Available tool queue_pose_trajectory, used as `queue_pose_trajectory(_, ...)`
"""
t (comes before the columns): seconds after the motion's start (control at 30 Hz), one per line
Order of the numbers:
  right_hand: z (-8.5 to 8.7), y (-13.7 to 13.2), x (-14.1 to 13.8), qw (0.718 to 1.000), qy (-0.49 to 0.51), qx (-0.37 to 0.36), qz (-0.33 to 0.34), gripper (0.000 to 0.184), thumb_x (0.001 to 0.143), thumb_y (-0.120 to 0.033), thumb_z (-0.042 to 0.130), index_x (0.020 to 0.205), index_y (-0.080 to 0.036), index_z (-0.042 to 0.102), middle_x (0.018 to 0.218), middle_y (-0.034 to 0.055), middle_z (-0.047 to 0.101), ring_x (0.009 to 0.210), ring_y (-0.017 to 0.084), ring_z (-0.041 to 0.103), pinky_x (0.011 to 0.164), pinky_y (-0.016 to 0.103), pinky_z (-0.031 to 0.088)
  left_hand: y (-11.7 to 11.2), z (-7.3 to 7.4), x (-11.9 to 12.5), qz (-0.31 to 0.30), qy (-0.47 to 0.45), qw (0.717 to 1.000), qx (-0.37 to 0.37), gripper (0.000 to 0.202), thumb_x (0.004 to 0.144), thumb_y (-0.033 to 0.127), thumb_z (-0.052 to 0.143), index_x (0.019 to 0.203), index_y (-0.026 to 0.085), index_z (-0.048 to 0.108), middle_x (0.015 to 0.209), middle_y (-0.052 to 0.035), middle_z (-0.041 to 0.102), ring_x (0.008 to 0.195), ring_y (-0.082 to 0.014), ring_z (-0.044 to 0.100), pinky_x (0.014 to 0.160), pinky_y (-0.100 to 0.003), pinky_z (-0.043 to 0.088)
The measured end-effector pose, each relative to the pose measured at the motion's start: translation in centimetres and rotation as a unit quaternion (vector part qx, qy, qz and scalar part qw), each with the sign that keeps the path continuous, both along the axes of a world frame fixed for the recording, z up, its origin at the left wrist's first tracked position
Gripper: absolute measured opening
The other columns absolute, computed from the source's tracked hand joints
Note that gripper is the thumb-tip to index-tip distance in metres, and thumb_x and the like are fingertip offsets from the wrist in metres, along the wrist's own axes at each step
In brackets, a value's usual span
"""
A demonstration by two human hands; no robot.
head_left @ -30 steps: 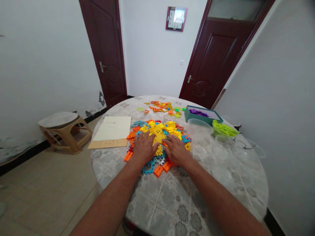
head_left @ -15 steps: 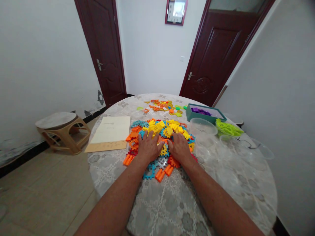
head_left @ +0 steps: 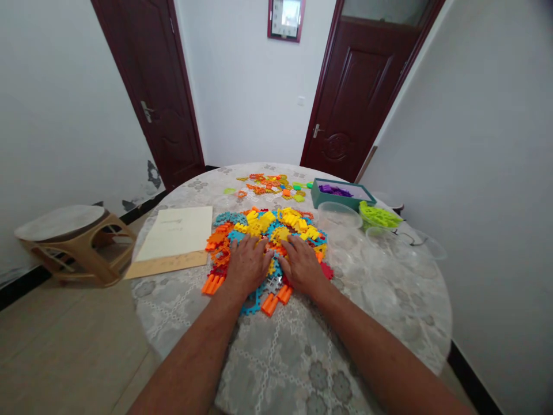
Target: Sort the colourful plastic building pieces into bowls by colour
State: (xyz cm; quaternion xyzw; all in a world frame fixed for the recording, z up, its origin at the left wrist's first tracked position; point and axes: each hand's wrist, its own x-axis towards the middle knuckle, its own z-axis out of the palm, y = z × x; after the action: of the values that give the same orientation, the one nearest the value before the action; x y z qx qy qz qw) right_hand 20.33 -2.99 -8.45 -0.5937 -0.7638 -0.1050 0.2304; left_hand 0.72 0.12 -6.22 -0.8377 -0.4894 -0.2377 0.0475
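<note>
A heap of plastic building pieces (head_left: 259,222) in yellow, orange, blue and red lies in the middle of the round table. On its left half rests my left hand (head_left: 248,262), palm down with the fingers spread. My right hand (head_left: 302,265) lies on the right half in the same way, its thumb close to the left thumb. Neither hand grips a piece that I can see. Orange tube-like pieces (head_left: 270,304) poke out at the near edge of the heap, next to a grey lattice piece (head_left: 273,283). Whatever is under the palms is hidden.
Loose orange and yellow pieces (head_left: 263,187) lie farther back. To the right are a green box (head_left: 341,199) with purple pieces, a bowl of lime-green pieces (head_left: 380,218) and clear containers (head_left: 339,214). Paper (head_left: 177,231) lies left; a stool (head_left: 82,245) stands beyond the table (head_left: 276,369).
The camera view has turned slightly right, so the scene sits farther left. Both hands are still on the heap, a little nearer to me, with more yellow pieces showing beyond the fingers.
</note>
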Motion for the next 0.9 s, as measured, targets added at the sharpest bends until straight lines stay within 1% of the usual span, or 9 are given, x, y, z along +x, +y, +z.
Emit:
queue_pose_trajectory(0.1, 0.0, 0.3, 0.5, 1.0, 0.014, -0.004, -0.01, 0.044, 0.107, -0.041, 0.052, 0.143, -0.017, 0.061, 0.149, 0.0169, 0.058, 0.14, 0.03, 0.05, 0.119, 0.049, 0.041, -0.2, 0.1, 0.4, -0.006, 0.005, 1.0, 0.004, 0.038, 0.104, 0.043, 0.052, 0.133, 0.024, 0.067, 0.137, -0.0148, 0.068, 0.139, -0.0367, 0.054, 0.114, -0.061, 0.04)
queue_pose_trajectory(0.2, 0.7, -0.7, 0.8, 1.0, 0.022, 0.006, -0.013, 0.045, 0.107, -0.041, 0.051, 0.143, -0.016, 0.061, 0.151, 0.0178, 0.056, 0.143, 0.031, 0.048, 0.121, 0.05, 0.039, -0.8, 0.6, 0.7, -0.014, 0.004, 1.0, 0.023, 0.043, 0.103, 0.047, 0.053, 0.136, 0.023, 0.066, 0.145, -0.0163, 0.064, 0.143, -0.0385, 0.051, 0.116, -0.064, 0.038)
queue_pose_trajectory(0.3, 1.5, -3.9, 1.3, 1.0, 0.023, 0.005, -0.007, 0.046, 0.107, -0.042, 0.05, 0.145, -0.017, 0.06, 0.155, 0.0174, 0.053, 0.148, 0.032, 0.043, 0.123, 0.052, 0.035, -2.5, 1.2, 0.6, -0.036, 0.02, 0.999, 0.025, 0.05, 0.1, 0.054, 0.055, 0.14, 0.025, 0.064, 0.152, -0.0148, 0.059, 0.147, -0.0393, 0.047, 0.121, -0.065, 0.033)
queue_pose_trajectory(0.37, 1.7, -6.7, 1.9, 1.0, 0.021, -0.013, -0.006, 0.05, 0.105, -0.045, 0.053, 0.148, -0.02, 0.058, 0.16, 0.0157, 0.049, 0.151, 0.034, 0.038, 0.124, 0.055, 0.032, -4.2, 1.1, 0.2, -0.051, 0.04, 0.998, 0.016, 0.056, 0.098, 0.059, 0.057, 0.144, 0.027, 0.061, 0.158, -0.0132, 0.054, 0.15, -0.0398, 0.042, 0.123, -0.065, 0.03)
queue_pose_trajectory(0.47, 1.0, -10.1, 3.0, 0.999, 0.016, -0.05, -0.01, 0.062, 0.1, -0.055, 0.06, 0.155, -0.029, 0.052, 0.167, 0.0108, 0.04, 0.156, 0.038, 0.03, 0.126, 0.06, 0.026, -6.5, 0.1, -0.6, -0.062, 0.071, 0.996, 0.003, 0.067, 0.093, 0.064, 0.062, 0.151, 0.031, 0.056, 0.165, -0.0116, 0.046, 0.155, -0.0411, 0.035, 0.125, -0.067, 0.025)
queue_pose_trajectory(0.53, 0.1, -11.1, 3.4, 0.997, 0.015, -0.075, -0.012, 0.069, 0.097, -0.058, 0.063, 0.159, -0.032, 0.047, 0.171, 0.0088, 0.034, 0.158, 0.039, 0.025, 0.127, 0.063, 0.021, -7.3, -1.0, -0.9, -0.064, 0.088, 0.994, -0.003, 0.073, 0.089, 0.064, 0.066, 0.154, 0.033, 0.051, 0.167, -0.0105, 0.043, 0.157, -0.0418, 0.032, 0.125, -0.068, 0.023)
queue_pose_trajectory(0.67, -1.4, -10.6, 3.4, 0.994, 0.022, -0.108, -0.016, 0.071, 0.098, -0.056, 0.06, 0.162, -0.032, 0.042, 0.172, 0.0091, 0.033, 0.159, 0.038, 0.022, 0.127, 0.065, 0.016, -7.5, -2.4, -0.5, -0.059, 0.103, 0.993, -0.008, 0.076, 0.09, 0.063, 0.064, 0.158, 0.035, 0.046, 0.169, -0.0097, 0.04, 0.157, -0.0411, 0.032, 0.126, -0.068, 0.021)
queue_pose_trajectory(0.8, -1.5, -9.5, 3.0, 0.995, 0.034, -0.095, -0.016, 0.066, 0.099, -0.052, 0.059, 0.16, -0.031, 0.046, 0.169, 0.0091, 0.039, 0.158, 0.036, 0.026, 0.127, 0.064, 0.014, -6.9, -2.5, 0.2, -0.066, 0.111, 0.992, -0.002, 0.071, 0.094, 0.061, 0.06, 0.159, 0.035, 0.046, 0.17, -0.0101, 0.039, 0.157, -0.0404, 0.032, 0.126, -0.068, 0.02)
queue_pose_trajectory(0.9, -1.4, -9.5, 2.9, 0.996, 0.042, -0.073, -0.015, 0.061, 0.101, -0.05, 0.057, 0.157, -0.028, 0.049, 0.166, 0.0103, 0.043, 0.156, 0.035, 0.03, 0.128, 0.062, 0.014, -6.7, -2.3, 0.3, -0.07, 0.112, 0.991, 0.0, 0.071, 0.093, 0.061, 0.061, 0.158, 0.034, 0.047, 0.17, -0.0097, 0.039, 0.157, -0.0399, 0.031, 0.127, -0.067, 0.02)
